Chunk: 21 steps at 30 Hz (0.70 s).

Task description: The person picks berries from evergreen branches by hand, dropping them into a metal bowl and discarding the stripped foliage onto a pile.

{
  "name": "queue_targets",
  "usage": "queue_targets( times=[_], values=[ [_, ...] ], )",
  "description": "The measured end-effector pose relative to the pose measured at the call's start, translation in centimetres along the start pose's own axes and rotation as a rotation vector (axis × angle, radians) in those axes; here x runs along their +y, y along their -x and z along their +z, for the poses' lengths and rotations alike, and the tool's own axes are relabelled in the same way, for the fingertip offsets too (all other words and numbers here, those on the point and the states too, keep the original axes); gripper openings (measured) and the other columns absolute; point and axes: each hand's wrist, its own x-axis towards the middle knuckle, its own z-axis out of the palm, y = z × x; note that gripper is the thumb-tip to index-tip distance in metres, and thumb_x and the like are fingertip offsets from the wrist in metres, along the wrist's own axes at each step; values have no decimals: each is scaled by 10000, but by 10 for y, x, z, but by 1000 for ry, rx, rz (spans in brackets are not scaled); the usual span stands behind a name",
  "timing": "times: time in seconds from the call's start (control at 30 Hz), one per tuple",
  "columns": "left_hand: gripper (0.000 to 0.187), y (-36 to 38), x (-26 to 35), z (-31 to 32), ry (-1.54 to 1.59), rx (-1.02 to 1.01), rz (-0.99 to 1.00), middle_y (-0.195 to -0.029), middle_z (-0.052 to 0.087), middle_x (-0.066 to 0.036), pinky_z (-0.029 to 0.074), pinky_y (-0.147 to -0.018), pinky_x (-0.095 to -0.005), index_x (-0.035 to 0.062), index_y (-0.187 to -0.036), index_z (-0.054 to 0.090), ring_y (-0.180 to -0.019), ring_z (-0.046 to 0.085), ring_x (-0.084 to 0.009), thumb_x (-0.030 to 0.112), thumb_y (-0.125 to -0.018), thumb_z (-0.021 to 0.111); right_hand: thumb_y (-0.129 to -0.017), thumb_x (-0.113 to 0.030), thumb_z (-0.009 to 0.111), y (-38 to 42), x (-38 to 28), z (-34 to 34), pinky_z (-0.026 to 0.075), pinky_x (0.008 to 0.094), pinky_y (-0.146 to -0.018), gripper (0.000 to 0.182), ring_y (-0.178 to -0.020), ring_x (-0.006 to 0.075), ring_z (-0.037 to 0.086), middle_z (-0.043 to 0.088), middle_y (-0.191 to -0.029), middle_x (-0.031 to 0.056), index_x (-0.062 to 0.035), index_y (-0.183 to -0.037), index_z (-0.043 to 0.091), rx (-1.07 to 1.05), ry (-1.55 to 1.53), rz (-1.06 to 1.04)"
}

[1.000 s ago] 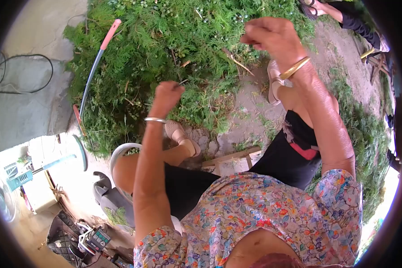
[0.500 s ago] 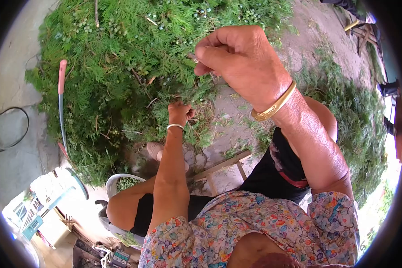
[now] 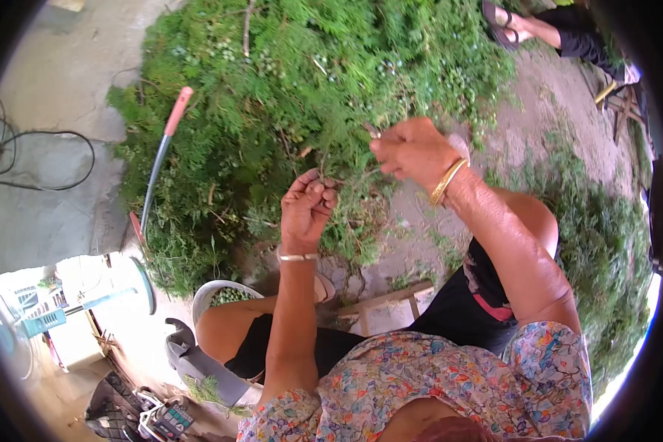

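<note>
My left hand [image 3: 307, 210], with a pale bangle at the wrist, has its thumb and fingers pinched on a thin evergreen sprig [image 3: 322, 163]. Just right of it, my right hand [image 3: 420, 153] wears a gold bangle and is closed, palm turned down. A small piece with a shiny tip sticks out past its fingertips; I cannot tell what it is. A thin stem seems to run between the two hands. Beyond them spreads a big pile of cut green branches [image 3: 272, 88] bearing small pale green cones.
A white bucket [image 3: 208, 298] of green cones stands by my left knee. Long-handled loppers [image 3: 171, 121] with a pink grip lean at the pile's left edge. A wooden frame [image 3: 390, 298] lies between my legs. Another person's sandalled foot [image 3: 504, 29] is at the upper right. Black cable [image 3: 88, 158] lies left.
My left hand has come up out of the branches with a sprig in its fingers. My right hand has come lower, nearer to it. The camera view has shifted, and another person's foot now shows.
</note>
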Motion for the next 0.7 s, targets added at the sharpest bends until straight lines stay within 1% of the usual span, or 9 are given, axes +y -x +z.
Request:
queue_targets(
  times=[0.03, 0.1, 0.17, 0.37, 0.47, 0.5, 0.57, 0.63, 0.7],
  values=[
    [226, 6, 3, 20, -80, 8, 91, -907, 633, -143, 488, -624, -289, 5, -1055, 566, -728, 588, -177, -45, -835, 567, -847, -241, 629, 2, -5, 1, 506, 302, -627, 339, -744, 194, 646, 654, -841, 122, 70, -979, 600, 6, 7, -26],
    [244, 22, 4, 60, -154, 19, 154, -896, 644, -146, 499, -626, -294, -9, -1074, 556, -703, 596, -176, -58, -835, 556, -839, -330, 654, 8, -12, 4, 507, 325, -644, 492, -792, 224, 644, 644, -906, 145, 73, -1094, 537, -21, -396, 97],
    [248, 38, -6, 91, -636, 122, 330, -900, 654, -146, 517, -639, -308, -19, -1074, 566, -720, 614, -176, -66, -831, 552, -848, -354, 642, 7, -11, 8, 512, 345, -664, 532, -811, 260, 644, 639, -928, 175, 63, -1147, 502, -61, -486, 40],
    [242, 60, -34, 114, -1118, 75, 452, -855, 650, -91, 507, -643, -239, -31, -1038, 604, -730, 611, -104, -56, -797, 607, -918, -232, 552, 13, -16, 16, 505, 326, -600, 311, -706, 234, 635, 646, -901, 205, 40, -1068, 532, -147, -899, -62],
    [240, 70, -16, 120, -1274, 111, 637, -826, 640, -70, 478, -610, -209, -34, -1030, 607, -674, 573, -72, -30, -791, 639, -934, -211, 521, 13, -9, 10, 455, 282, -532, 253, -609, 142, 570, 646, -758, 148, 18, -1039, 547, -288, -755, -245],
    [238, 73, -10, 120, -1306, 186, 693, -823, 639, -68, 474, -603, -210, -34, -1026, 609, -665, 563, -69, -18, -792, 649, -934, -211, 521, 15, -13, 8, 455, 282, -532, 253, -609, 142, 570, 646, -758, 148, 18, -1039, 547, -295, -755, -249],
    [241, 73, 7, 123, -1342, 213, 733, -818, 630, -64, 468, -585, -210, -37, -1033, 605, -654, 550, -72, -12, -797, 652, -931, -218, 529, 20, -21, 4, 438, 259, -547, 243, -593, 110, 542, 632, -725, 89, -3, -1041, 552, -291, -225, -194],
    [250, 69, 19, 132, -1190, 173, 728, -824, 629, -65, 466, -571, -215, -40, -1049, 599, -658, 550, -78, -10, -806, 648, -934, -227, 524, 18, -13, 11, 433, 245, -590, 221, -591, 98, 522, 605, -689, 35, -26, -1015, 569, -295, -232, -170],
    [265, 60, 21, 142, -1053, 87, 742, -832, 630, -68, 469, -546, -211, -41, -1066, 592, -665, 566, -81, -6, -810, 650, -968, -276, 387, 19, -8, 14, 467, 251, -621, 316, -589, 109, 563, 644, -684, 58, -53, -974, 610, -237, 118, -426]
  ],
)
